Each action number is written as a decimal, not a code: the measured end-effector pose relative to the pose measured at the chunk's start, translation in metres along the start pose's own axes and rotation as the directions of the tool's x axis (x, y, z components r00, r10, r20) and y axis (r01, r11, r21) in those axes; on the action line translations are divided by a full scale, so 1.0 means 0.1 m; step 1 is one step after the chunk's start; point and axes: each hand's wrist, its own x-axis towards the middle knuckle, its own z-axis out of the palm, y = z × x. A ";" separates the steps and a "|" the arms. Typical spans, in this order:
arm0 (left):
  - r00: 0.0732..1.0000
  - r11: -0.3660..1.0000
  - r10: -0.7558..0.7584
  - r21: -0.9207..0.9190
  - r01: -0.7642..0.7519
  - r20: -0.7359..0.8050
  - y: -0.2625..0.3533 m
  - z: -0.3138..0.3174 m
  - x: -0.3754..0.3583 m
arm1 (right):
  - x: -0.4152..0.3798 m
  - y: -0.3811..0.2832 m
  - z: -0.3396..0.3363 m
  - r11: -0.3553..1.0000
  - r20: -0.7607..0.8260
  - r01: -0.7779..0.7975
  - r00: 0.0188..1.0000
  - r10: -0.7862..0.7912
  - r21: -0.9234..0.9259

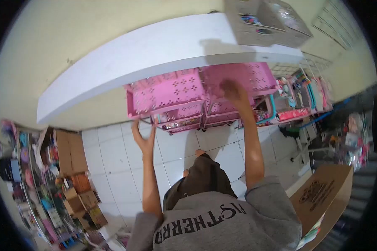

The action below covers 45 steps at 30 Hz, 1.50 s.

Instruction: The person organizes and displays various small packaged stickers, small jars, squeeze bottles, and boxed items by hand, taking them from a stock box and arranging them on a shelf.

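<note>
Below the white shelf stand two pink trolleys side by side, each with perforated plastic trays in tiers. My left hand [144,138] is at the front edge of the left top tray [169,92], thumb and fingers spread wide apart, fingertips right at its lower rim. My right hand [235,94] is over the right top tray [259,77], its fingers smeared by motion. Small colourful goods [184,124] show in a lower tier of the left trolley.
A white shelf [155,50] overhangs the trolleys and carries cardboard boxes [259,37]. Baskets of goods [291,98] stand on the right. A loaded rack [40,196] and cartons [81,201] line the left. An open carton [318,196] is close at lower right.
</note>
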 end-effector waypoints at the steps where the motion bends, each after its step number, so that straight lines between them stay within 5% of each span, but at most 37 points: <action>1: 0.999 0.997 -0.036 -0.066 0.038 0.033 0.06 -0.04 -0.25 | -0.32 -0.10 -0.06 0.981 0.004 -0.099 0.995 0.101 -0.164; 2: 0.989 0.983 -0.132 -0.119 0.140 0.066 0.09 -0.05 -0.53 | -0.65 -0.20 -0.12 0.925 -0.020 -0.203 0.978 0.208 -0.320; 6: 0.912 0.913 -0.178 -0.283 0.293 0.369 0.32 0.07 -1.19 | -2.05 -0.14 -0.31 0.971 -0.126 -0.232 0.966 0.224 -0.052; 8: 0.828 0.745 -0.223 -0.458 0.485 0.514 0.61 0.18 -1.35 | -2.72 -0.24 -0.22 0.947 -0.290 -0.320 0.904 0.314 0.030; 11: 0.755 0.668 -0.031 -0.549 0.503 0.654 0.92 0.45 -1.60 | -3.32 -0.48 -0.08 0.920 -0.353 -0.387 0.854 0.381 0.055; 17: 0.605 0.586 0.217 -0.598 0.546 0.766 1.84 0.51 -1.89 | -3.66 -1.35 -0.06 0.951 -0.453 -0.307 0.851 0.265 -0.021; 27: 0.468 0.589 0.302 -0.549 0.593 0.830 3.11 0.59 -2.85 | -4.57 -2.32 -1.02 0.953 -0.581 -0.089 0.808 -0.100 -0.289; 31: 0.400 0.558 0.426 -0.584 0.590 0.811 4.06 0.63 -3.24 | -5.61 -2.61 -1.53 0.878 -0.792 -0.150 0.519 -0.321 -0.455; 37: 0.470 0.477 0.514 -0.695 0.538 0.717 4.57 0.73 -3.50 | -6.58 -2.78 -1.81 0.861 -0.847 -0.183 -0.172 -0.503 -0.474; 43: 0.458 0.485 0.579 -0.736 0.472 0.675 4.86 0.70 -3.67 | -7.06 -2.91 -1.97 0.821 -0.695 -0.366 -0.441 -0.567 -0.438; 45: 0.436 0.493 0.592 -0.733 0.469 0.678 4.90 0.68 -3.70 | -7.13 -2.93 -2.01 0.806 -0.690 -0.408 -0.427 -0.584 -0.429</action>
